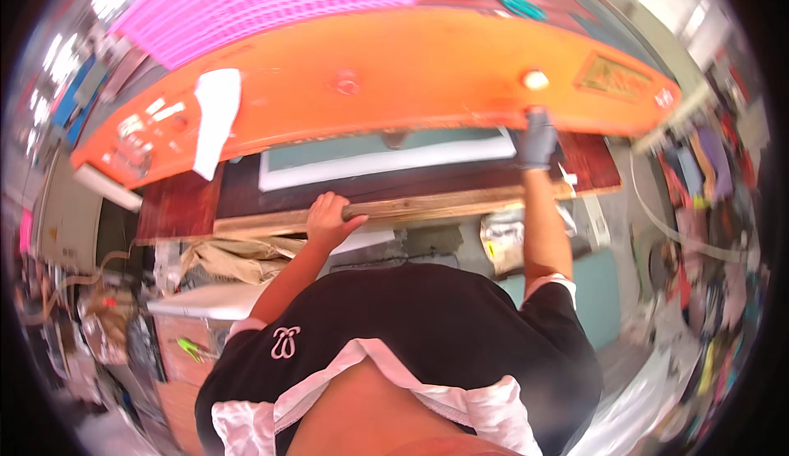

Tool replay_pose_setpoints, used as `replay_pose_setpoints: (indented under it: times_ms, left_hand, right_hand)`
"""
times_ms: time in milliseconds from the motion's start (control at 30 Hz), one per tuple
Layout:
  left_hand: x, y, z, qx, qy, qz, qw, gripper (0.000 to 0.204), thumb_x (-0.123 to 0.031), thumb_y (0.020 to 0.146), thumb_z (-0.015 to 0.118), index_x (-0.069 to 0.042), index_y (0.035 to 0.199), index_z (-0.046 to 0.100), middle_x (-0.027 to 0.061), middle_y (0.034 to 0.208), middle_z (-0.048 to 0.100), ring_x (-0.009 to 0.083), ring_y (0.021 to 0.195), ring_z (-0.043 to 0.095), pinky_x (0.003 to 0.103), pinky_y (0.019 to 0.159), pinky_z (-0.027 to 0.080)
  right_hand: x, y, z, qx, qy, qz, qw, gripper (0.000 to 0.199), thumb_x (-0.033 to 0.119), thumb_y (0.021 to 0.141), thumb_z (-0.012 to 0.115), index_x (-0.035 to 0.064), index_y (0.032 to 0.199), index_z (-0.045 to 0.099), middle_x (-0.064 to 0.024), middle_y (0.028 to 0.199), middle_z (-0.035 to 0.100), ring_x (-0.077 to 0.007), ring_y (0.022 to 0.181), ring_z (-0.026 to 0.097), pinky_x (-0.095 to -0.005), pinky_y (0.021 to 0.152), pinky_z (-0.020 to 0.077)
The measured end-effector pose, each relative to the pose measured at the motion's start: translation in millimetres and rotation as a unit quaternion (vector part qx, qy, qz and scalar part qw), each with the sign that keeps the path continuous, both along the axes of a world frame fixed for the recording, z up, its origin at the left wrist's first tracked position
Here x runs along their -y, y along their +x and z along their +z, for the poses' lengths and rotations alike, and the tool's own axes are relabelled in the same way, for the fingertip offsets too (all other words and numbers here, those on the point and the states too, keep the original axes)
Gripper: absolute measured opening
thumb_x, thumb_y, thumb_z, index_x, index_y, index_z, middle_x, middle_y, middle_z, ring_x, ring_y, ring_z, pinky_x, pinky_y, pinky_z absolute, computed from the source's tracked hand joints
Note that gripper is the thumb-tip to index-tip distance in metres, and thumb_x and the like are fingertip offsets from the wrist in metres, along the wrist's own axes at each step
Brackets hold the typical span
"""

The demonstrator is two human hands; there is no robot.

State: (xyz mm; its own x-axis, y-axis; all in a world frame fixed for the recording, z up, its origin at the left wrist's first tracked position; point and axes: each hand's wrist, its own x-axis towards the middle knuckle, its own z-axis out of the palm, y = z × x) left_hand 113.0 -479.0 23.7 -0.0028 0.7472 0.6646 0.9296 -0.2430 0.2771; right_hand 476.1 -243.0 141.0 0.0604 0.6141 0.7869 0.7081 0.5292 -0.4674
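My left hand (327, 219) lies on the front wooden edge (427, 207) of the machine bed, thumb spread to the right and fingers resting over the wood. Nothing shows in its grasp. On my right hand (539, 140) is a dark grey glove. It is over the right part of the bed, at the lower edge of a long orange machine beam (427, 66), just below a bright round knob or light (536, 80). Blur hides how its fingers are bent. Between the hands, a white-edged greenish sheet (386, 160) lies on the dark bed under the beam.
A white cloth or paper strip (218, 119) hangs over the beam's left part. Behind the beam stand a pink plastic basket (279, 4) and teal-handled scissors (522, 6). Brown paper or cloth (238, 260) lies below the bed; colourful material piles (699, 209) line the right.
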Motion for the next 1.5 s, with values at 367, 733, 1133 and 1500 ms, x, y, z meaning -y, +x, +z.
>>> replay_pose_setpoints:
  times_ms: [367,733,1133,1500]
  left_hand:
    - [107.4,2.6,18.1,-0.027,-0.082,0.019,0.996,0.049,-0.056,0.064,0.069,-0.011,0.075,0.054,0.0063,0.078,0.049,0.0261,0.080,0.050,0.038,0.067,0.041]
    - [393.5,47.8,-15.5,-0.035,-0.163,0.020,0.986,0.051,-0.051,0.059,0.074,-0.008,0.083,0.060,0.0086,0.086,0.050,0.0278,0.088,0.049,0.039,0.074,0.040]
    - [448.7,73.9,-11.3,-0.025,-0.184,0.028,0.982,0.049,-0.045,0.059,0.077,-0.006,0.085,0.064,0.0095,0.088,0.051,0.0281,0.089,0.049,0.039,0.077,0.043]
    - [607.0,117.1,-11.9,-0.047,-0.262,-0.141,0.953,0.048,-0.050,0.068,0.069,-0.006,0.082,0.055,0.0094,0.090,0.051,0.0287,0.089,0.050,0.040,0.073,0.044]
  right_hand:
    - [201.2,18.8,-112.5,0.213,-0.112,0.219,0.945,0.027,0.033,0.084,0.058,0.0080,0.095,0.059,-0.0161,0.093,0.060,-0.0352,0.087,0.055,-0.0441,0.077,0.0429]
    - [485.4,39.8,-127.9,0.244,-0.132,0.221,0.935,0.019,0.025,0.078,0.062,0.0072,0.071,0.062,-0.0162,0.076,0.059,-0.0357,0.073,0.056,-0.0473,0.068,0.0436]
    - [538.5,53.1,-149.8,0.175,-0.138,0.171,0.960,0.024,0.022,0.079,0.057,0.0036,0.065,0.063,-0.0183,0.069,0.060,-0.0366,0.070,0.057,-0.0470,0.064,0.0450]
    - [725.1,94.6,-147.3,0.211,-0.153,0.023,0.965,0.032,0.025,0.086,0.051,0.0021,0.065,0.057,-0.0189,0.067,0.055,-0.0397,0.066,0.052,-0.0483,0.060,0.0402]
